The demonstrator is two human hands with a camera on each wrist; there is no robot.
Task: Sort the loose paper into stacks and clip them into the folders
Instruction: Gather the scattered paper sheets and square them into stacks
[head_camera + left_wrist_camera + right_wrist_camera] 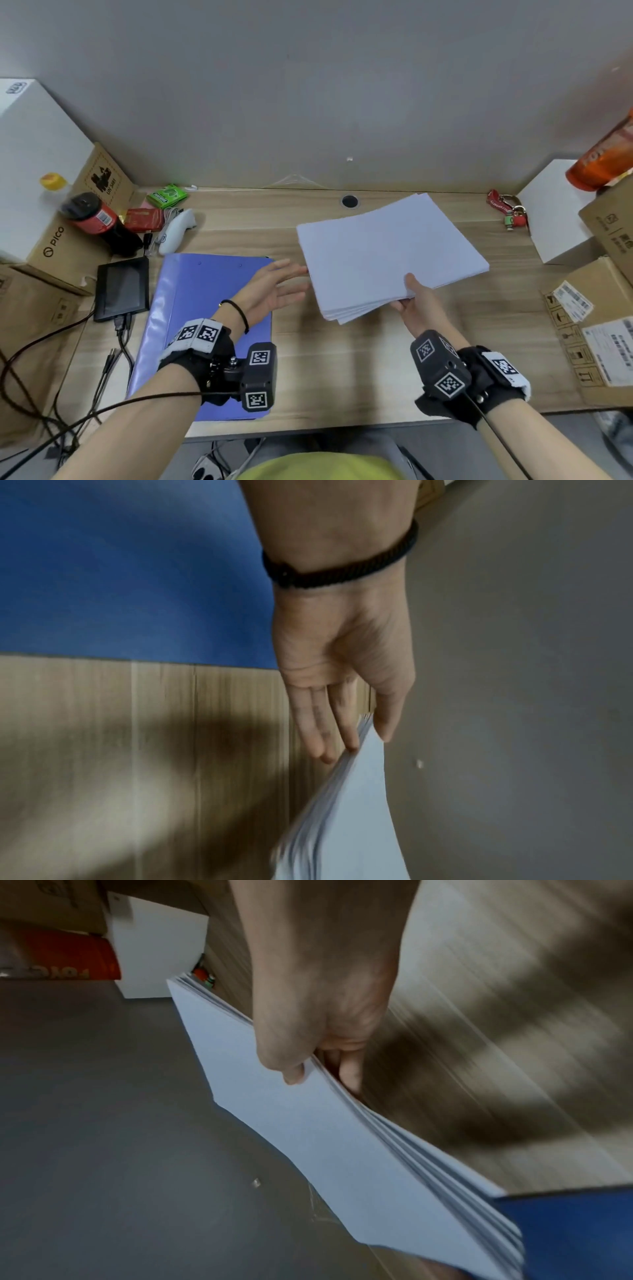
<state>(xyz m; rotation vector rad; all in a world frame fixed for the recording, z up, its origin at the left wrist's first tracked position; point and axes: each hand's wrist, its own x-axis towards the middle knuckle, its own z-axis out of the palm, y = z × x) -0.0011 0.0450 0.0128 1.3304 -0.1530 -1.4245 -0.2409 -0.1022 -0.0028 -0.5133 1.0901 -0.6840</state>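
Observation:
A thick stack of white paper [387,253] hangs above the wooden desk [342,359], held at its near edge by my right hand [409,294], thumb on top and fingers underneath. The right wrist view shows the same pinch on the paper stack [308,1123]. My left hand [274,287] is flat with straight fingers, its fingertips [352,739] at the stack's left edge [359,791]. A blue folder [202,329] lies closed on the desk under my left forearm.
Left side: cardboard boxes [61,246], a dark bottle [99,222], a white controller [176,229], a black screen device [121,287] with cables. Right side: more cardboard boxes [592,329], a white box [555,212], red keys [507,209]. A cable hole [349,201] sits at the back.

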